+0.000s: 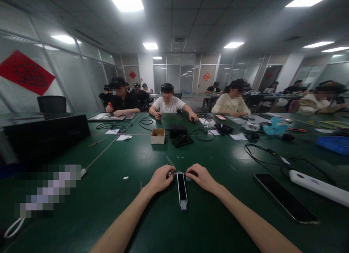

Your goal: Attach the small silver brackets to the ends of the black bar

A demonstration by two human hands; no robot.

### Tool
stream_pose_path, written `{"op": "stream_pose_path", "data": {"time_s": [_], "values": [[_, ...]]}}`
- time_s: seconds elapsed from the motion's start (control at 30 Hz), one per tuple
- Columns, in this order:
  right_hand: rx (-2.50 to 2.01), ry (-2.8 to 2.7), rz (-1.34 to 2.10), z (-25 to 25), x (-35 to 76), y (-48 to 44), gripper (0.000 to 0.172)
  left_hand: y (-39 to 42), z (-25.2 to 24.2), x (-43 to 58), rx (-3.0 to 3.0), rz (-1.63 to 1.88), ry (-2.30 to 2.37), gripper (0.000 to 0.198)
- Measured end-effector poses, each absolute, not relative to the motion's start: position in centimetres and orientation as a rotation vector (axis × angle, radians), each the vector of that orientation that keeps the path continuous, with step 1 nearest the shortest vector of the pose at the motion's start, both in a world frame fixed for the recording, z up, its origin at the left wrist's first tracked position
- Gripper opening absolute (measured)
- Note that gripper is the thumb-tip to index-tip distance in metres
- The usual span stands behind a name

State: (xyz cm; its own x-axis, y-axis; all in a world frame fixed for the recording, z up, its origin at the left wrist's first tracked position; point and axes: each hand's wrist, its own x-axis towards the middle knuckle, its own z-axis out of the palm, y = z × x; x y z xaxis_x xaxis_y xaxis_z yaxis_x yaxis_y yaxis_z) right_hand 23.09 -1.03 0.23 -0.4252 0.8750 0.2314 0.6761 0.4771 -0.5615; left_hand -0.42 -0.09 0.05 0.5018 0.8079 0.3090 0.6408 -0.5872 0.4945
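Note:
On the green table in front of me lies a narrow white-edged device (pixel 182 187) with a dark face and a grey tab at its near end. Its exact kind does not show. My left hand (pixel 163 177) rests just left of its far end, fingers pinched together around a small part that is too tiny to name. On the other side, my right hand (pixel 201 176) has its fingertips closed by the device's far right corner. Small metallic or grey bits show near both sets of fingertips, but what each hand grips is largely hidden.
A black phone (pixel 285 198) and a long white device (pixel 319 185) lie to the right, with black cables behind. Ahead stand an open small box (pixel 157 136) and a black block (pixel 178 130). A dark panel (pixel 46 136) stands left. Several people sit across the table.

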Motion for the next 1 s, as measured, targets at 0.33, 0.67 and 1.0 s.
{"op": "stream_pose_path", "data": {"time_s": [0.33, 0.67, 1.0], "values": [[-1.270, -2.185, 0.610, -0.1, 23.3, -0.9, 0.018, 0.0, 0.0, -0.5, 2.430, 0.737, 1.225, 0.026], [-1.328, -2.160, 0.643, 0.4, 23.2, -1.2, 0.016, -0.4, 0.6, -0.5, 2.386, 0.707, 1.229, 0.024], [-1.336, -2.179, 0.582, 1.0, 22.9, -1.6, 0.018, -0.3, 0.4, -0.5, 2.383, 0.726, 1.227, 0.025]]}}
